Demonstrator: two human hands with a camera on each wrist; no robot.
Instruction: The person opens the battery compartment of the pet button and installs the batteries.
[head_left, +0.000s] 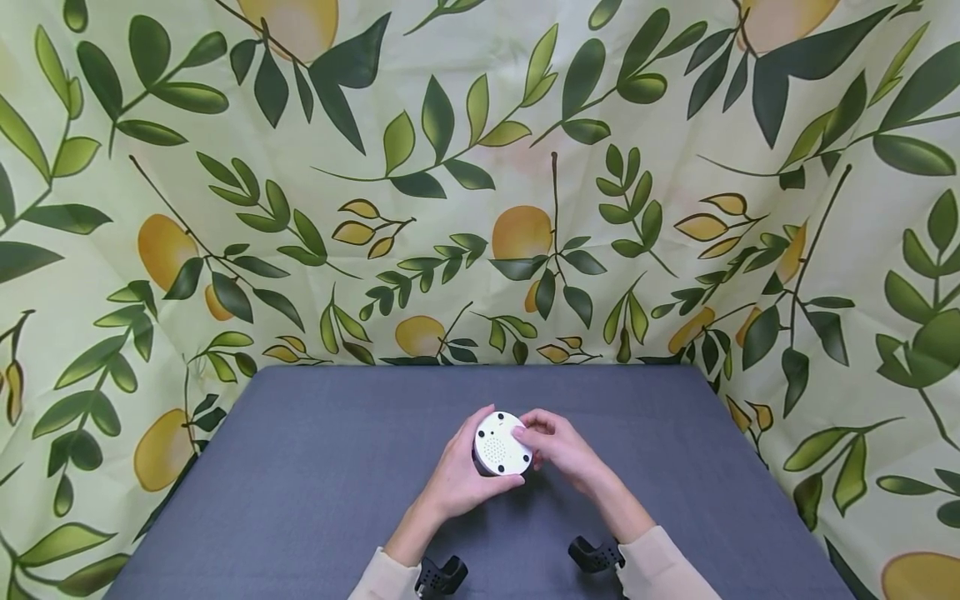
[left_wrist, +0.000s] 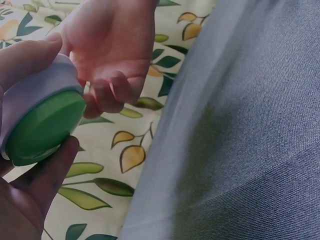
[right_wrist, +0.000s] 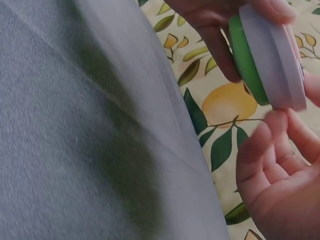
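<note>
A round white device point(head_left: 497, 450) is held up above the table, its flat underside facing the head camera. That side has small dark feet and a patch of speaker-like holes. In the left wrist view, the device's other face is a green dome point(left_wrist: 47, 129). My left hand point(head_left: 459, 477) grips it by the rim, thumb on the near side and fingers on the far side. My right hand point(head_left: 561, 448) pinches its right edge, the thumb on the white underside. In the right wrist view, curled fingertips point(right_wrist: 276, 119) touch the device's lower rim point(right_wrist: 286, 102).
A dark grey-blue cloth-covered table point(head_left: 337, 442) lies under the hands. Behind it and at both sides hangs a pale fabric point(head_left: 450, 275) printed with leaves and fruit. Black wrist mounts point(head_left: 442, 575) sit at the sleeve cuffs.
</note>
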